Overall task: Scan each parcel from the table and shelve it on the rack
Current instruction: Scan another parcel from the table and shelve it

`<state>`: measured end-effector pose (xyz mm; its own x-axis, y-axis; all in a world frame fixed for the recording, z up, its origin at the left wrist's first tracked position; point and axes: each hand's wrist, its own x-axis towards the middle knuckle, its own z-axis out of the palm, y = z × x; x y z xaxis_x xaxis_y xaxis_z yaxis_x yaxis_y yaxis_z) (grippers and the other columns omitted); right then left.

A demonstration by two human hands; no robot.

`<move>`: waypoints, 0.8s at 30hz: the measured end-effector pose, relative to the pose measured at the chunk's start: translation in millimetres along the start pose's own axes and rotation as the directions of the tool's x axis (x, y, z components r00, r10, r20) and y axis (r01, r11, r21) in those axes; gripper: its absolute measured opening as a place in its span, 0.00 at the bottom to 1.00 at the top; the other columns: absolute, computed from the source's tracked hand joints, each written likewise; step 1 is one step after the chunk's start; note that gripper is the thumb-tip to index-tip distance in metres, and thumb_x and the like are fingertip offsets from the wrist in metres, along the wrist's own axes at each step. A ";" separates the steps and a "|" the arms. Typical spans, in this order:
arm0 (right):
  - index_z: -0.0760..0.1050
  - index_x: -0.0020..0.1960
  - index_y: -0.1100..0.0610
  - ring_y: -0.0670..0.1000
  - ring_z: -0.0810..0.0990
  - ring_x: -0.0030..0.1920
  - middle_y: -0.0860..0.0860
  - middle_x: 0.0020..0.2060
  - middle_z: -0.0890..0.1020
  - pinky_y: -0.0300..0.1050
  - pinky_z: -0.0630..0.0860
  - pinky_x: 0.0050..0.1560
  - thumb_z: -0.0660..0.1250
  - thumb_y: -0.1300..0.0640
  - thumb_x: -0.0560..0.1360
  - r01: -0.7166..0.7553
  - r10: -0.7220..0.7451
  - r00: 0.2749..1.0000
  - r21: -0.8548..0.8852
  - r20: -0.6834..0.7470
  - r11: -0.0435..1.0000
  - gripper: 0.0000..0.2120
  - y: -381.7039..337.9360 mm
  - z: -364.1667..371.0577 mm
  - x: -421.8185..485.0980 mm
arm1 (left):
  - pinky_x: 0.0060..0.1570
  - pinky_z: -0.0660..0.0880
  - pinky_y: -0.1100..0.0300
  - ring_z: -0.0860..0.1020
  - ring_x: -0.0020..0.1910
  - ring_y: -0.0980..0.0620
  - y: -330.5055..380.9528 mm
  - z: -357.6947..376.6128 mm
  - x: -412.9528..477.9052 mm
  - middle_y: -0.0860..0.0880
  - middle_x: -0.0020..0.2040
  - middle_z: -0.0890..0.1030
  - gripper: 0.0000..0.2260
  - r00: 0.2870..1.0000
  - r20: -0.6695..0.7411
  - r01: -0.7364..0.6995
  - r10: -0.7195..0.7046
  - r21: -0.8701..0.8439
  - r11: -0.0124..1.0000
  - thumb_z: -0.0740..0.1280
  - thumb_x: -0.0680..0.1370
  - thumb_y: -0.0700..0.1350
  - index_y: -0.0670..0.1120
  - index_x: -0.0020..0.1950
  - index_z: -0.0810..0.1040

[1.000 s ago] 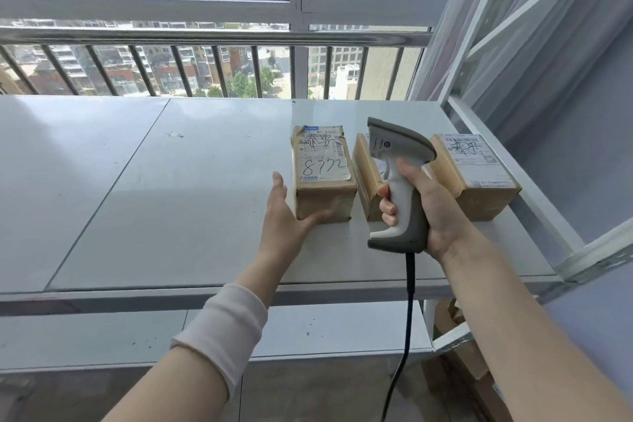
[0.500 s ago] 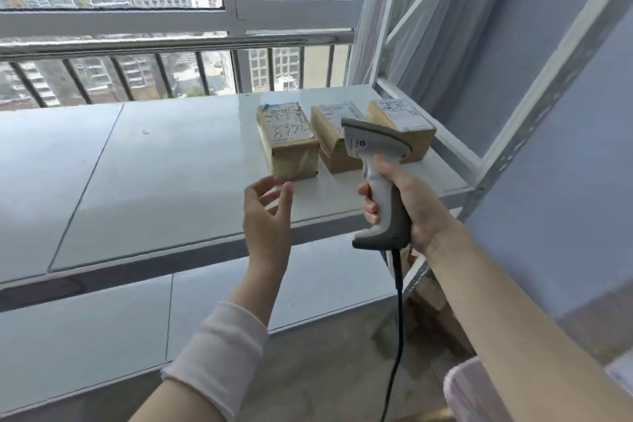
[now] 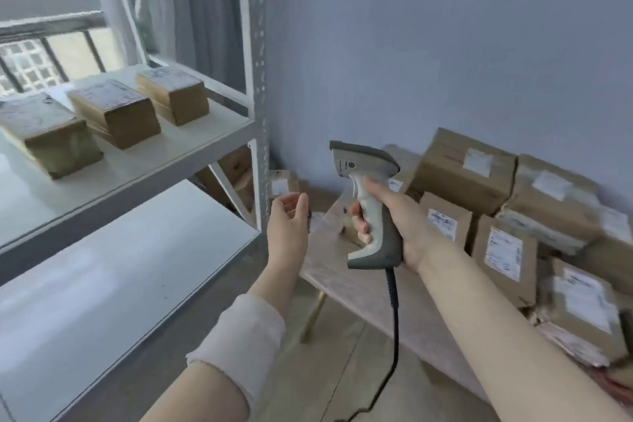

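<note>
My right hand (image 3: 400,216) grips the handle of a grey and white barcode scanner (image 3: 368,202), held upright with its black cord hanging down. My left hand (image 3: 287,216) is empty, fingers relaxed, hovering just left of the scanner and beside the rack post. Three brown parcels (image 3: 114,111) lie in a row on the white rack shelf (image 3: 191,151) at the upper left. A pile of several brown parcels (image 3: 503,243) with white labels covers a low pale wooden table (image 3: 346,271) at the right, below and behind the scanner.
The rack's perforated grey post (image 3: 260,113) stands between shelf and table. A lower rack shelf (image 3: 102,284) spreads at the left. A plain blue-grey wall is behind the table. More boxes (image 3: 239,175) sit on the floor under the rack.
The view has swung right from the rack shelf to the table of parcels. My left hand came off the shelved parcel and now hovers empty. The scanner stays in my right hand.
</note>
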<state>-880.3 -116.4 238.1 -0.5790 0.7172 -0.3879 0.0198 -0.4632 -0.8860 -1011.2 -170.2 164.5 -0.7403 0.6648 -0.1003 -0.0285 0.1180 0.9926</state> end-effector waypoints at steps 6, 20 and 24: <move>0.71 0.43 0.63 0.49 0.70 0.20 0.53 0.23 0.76 0.36 0.68 0.21 0.63 0.48 0.77 0.080 -0.053 0.969 0.103 -0.242 0.991 0.16 1.1 -143.1 -86.9 | 0.50 0.67 0.61 0.74 0.53 0.52 3.4 139.6 -79.1 0.50 0.53 0.76 0.09 0.959 0.282 -0.007 -0.012 0.068 0.998 0.60 0.81 0.49 0.46 0.57 0.70; 0.73 0.45 0.59 0.48 0.70 0.22 0.53 0.28 0.77 0.37 0.68 0.21 0.64 0.49 0.77 0.274 -0.078 0.775 0.222 -0.627 0.936 0.12 30.3 -447.6 -297.9 | 0.52 0.68 0.60 0.72 0.57 0.53 -34.0 430.9 -313.4 0.47 0.64 0.74 0.20 0.695 0.702 -0.037 -0.157 0.253 0.967 0.62 0.80 0.51 0.43 0.68 0.67; 0.73 0.46 0.59 0.48 0.71 0.23 0.54 0.30 0.77 0.37 0.69 0.22 0.65 0.50 0.77 0.334 -0.069 0.696 0.238 -0.714 0.912 0.12 30.3 -497.1 -330.3 | 0.63 0.71 0.50 0.72 0.65 0.46 -45.6 482.3 -332.0 0.46 0.68 0.71 0.24 0.643 0.735 -0.077 -0.218 0.345 0.935 0.64 0.78 0.53 0.43 0.70 0.65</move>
<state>-283.3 -108.4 213.1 0.1776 0.9034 -0.3902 -0.3691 -0.3064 -0.8774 -440.2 -40.4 119.6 0.0240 0.9433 -0.3312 0.2623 0.3137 0.9126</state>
